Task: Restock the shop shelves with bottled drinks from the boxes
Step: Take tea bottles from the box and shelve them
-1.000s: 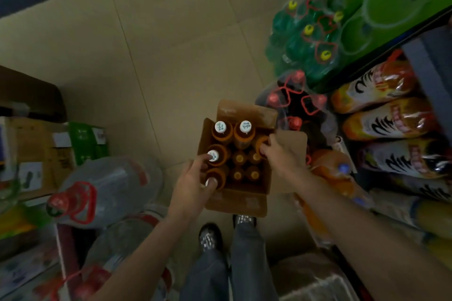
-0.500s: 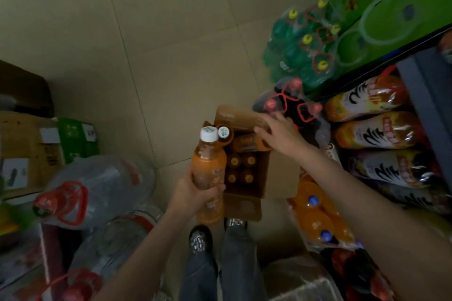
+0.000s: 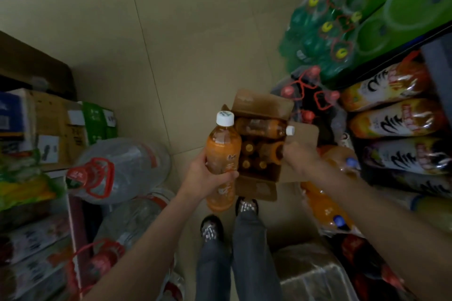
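An open cardboard box stands on the floor in front of my feet, with several orange drink bottles upright inside. One more bottle lies on its side across the box's far end, its white cap pointing right. My left hand holds an orange bottle with a white cap upright, lifted just left of the box. My right hand reaches into the box from the right, fingers closed around the shoulder of another bottle there.
Big clear water jugs with red handles crowd the floor at left, beside cardboard cartons. At right are wrapped packs of green bottles, dark bottles, orange soda, and shelf rows of large labelled bottles. Bare tile lies beyond the box.
My left hand pulled a bottle out of the box and raised it. My right hand tipped a bottle onto its side, let go, and moved back to grasp another.
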The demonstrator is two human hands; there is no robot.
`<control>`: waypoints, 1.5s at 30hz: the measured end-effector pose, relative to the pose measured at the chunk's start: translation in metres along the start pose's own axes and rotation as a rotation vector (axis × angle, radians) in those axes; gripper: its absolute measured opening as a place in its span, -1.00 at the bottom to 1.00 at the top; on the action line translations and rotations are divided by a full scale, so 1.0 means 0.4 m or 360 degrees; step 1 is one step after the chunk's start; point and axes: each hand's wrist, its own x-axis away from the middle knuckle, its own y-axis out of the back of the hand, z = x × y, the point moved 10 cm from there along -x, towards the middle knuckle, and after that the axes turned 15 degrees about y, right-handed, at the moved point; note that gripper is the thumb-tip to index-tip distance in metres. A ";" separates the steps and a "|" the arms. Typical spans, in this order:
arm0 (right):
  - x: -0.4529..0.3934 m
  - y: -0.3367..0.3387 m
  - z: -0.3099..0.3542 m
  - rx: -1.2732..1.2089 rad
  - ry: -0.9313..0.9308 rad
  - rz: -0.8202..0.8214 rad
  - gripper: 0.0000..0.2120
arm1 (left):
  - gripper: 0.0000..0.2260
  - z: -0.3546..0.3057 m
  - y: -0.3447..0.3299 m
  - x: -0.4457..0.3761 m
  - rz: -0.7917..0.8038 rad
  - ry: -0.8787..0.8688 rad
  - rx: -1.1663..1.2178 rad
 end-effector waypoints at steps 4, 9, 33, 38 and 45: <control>0.186 0.071 0.039 -0.0098 0.0003 0.0013 -0.79 | -0.40 -0.075 0.014 0.104 0.0043 -0.0080 -0.0114; 0.448 0.226 0.074 -0.0162 -0.0076 -0.0374 -0.70 | -0.42 -0.207 0.007 0.279 0.0047 -0.0354 -0.0243; 2.383 0.244 0.265 -0.1551 -0.0814 -0.3982 -0.80 | -0.52 -0.488 -0.546 1.731 0.0915 -0.1918 -0.0790; 2.691 -0.027 0.305 -0.1248 -0.1318 -0.4390 -0.78 | -0.50 -0.381 -0.759 1.917 0.1106 -0.2067 -0.0905; 3.012 -0.311 0.295 -0.0544 -0.1741 -0.4459 -0.74 | -0.35 -0.227 -1.057 2.099 0.1099 -0.2233 -0.0926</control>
